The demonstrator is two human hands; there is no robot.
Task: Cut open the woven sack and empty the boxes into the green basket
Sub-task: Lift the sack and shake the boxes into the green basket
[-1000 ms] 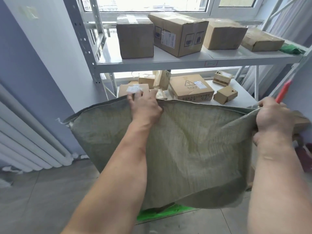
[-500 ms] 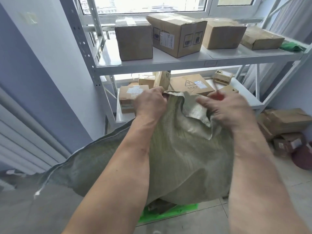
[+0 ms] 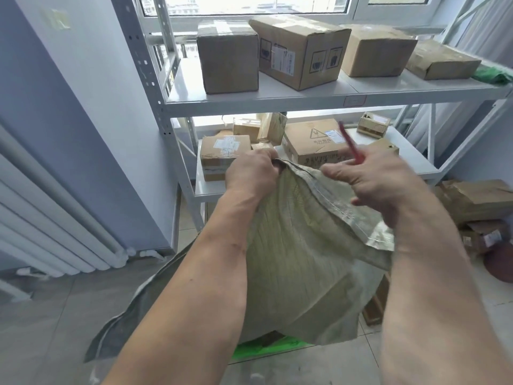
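Observation:
The grey-green woven sack (image 3: 299,270) hangs limp in front of me, bunched at the top. My left hand (image 3: 251,172) is closed on its upper edge. My right hand (image 3: 380,182) is just right of that, on a folded flap of the sack, with a thin red tool (image 3: 351,144) sticking up from its fingers. Below the sack a strip of the green basket (image 3: 266,350) shows on the floor. What lies in the basket is hidden by the sack.
A white metal shelf rack (image 3: 305,100) stands straight ahead with several cardboard boxes (image 3: 301,50) on two levels. A white radiator (image 3: 52,229) lines the left wall. More brown boxes (image 3: 477,201) lie on the floor at the right.
The sack was stretched wide between both hands. My right hand has come in toward the left one, the sack is folded and bunched, and its left corner has dropped to the floor.

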